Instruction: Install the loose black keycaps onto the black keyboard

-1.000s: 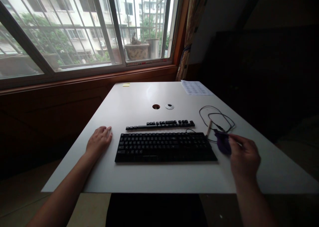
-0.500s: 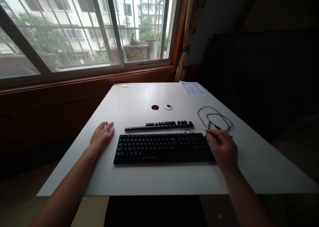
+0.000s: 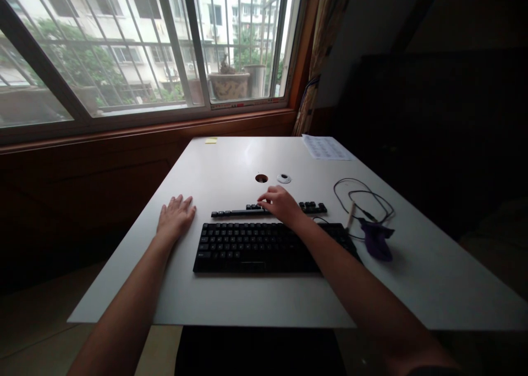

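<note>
A black keyboard [image 3: 243, 246] lies on the white table, with bare dark areas lacking keycaps in its lower and right parts. Beyond it, loose black keycaps [image 3: 315, 207] form two rows, including a long space bar [image 3: 241, 213]. My right hand [image 3: 282, 204] is over these rows, thumb and forefinger curved toward each other with a slight gap; no held thing shows. Its forearm crosses the keyboard. My left hand [image 3: 176, 215] rests flat on the table left of the keyboard, fingers spread.
A purple cloth [image 3: 377, 241] lies right of the keyboard, beside a thin pale stick [image 3: 351, 215] and a looped black cable [image 3: 363, 191]. Farther back are a round hole [image 3: 261, 178], a white ring cover [image 3: 284, 178], printed paper [image 3: 328, 147] and a yellow note [image 3: 210, 140].
My right hand has moved left from the keyboard's right end to the loose keycaps, uncovering the purple cloth and more of the stick. My left hand stays on the table with fingers more spread.
</note>
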`<state>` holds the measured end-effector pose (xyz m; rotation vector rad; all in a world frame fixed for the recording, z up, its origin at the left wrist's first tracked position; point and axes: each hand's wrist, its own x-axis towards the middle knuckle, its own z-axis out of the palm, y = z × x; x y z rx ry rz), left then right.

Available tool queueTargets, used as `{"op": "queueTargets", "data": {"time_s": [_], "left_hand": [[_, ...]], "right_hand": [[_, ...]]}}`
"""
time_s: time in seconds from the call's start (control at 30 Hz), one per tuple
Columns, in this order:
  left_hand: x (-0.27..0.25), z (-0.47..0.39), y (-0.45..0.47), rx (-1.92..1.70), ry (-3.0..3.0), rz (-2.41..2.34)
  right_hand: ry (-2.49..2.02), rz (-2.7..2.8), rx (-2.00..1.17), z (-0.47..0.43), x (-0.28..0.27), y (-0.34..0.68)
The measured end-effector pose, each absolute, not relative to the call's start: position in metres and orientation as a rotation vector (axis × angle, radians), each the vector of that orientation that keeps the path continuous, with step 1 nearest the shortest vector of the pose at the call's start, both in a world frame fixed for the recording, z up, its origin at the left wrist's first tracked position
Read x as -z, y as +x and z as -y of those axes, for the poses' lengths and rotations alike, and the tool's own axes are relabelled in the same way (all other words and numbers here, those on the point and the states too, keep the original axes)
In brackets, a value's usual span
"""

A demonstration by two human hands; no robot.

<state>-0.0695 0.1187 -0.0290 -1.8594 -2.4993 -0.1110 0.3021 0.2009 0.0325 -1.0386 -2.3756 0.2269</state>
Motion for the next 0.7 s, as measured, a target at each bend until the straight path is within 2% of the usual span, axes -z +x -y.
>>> {"op": "queueTargets", "data": {"time_s": [0.7], "left_hand": [[0.031, -0.119, -0.069, 0.154, -1.849, 2.537]], "right_hand": [[-1.078, 2.603, -0.332, -0.236, -0.011, 0.262]]}}
